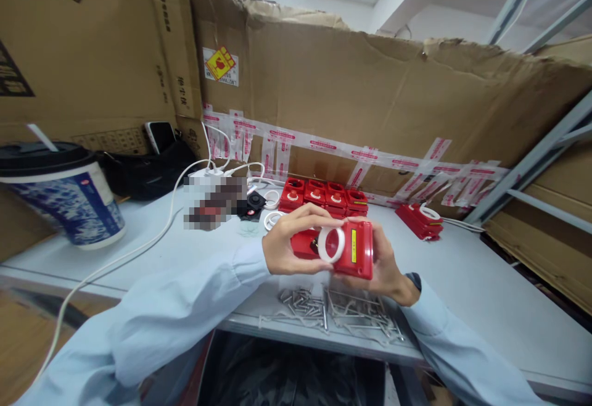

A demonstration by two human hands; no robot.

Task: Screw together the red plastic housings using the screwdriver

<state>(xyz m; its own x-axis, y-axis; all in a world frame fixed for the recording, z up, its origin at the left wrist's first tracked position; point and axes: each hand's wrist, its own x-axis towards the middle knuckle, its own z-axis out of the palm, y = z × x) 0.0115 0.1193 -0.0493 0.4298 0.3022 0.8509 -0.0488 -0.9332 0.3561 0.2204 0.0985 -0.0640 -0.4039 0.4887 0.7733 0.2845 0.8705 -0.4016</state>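
Both hands hold a red plastic box with a yellow label, just above the front of the grey table. My left hand pinches a white ring against the box's face. My right hand wraps around the box from below and the right. Under the hands lies a pile of metal screws and pins.
A row of red boxes stands at the back by the cardboard wall, with loose white rings to its left. Another red box lies at the right. A big lidded cup, a white cable and a black bag sit left.
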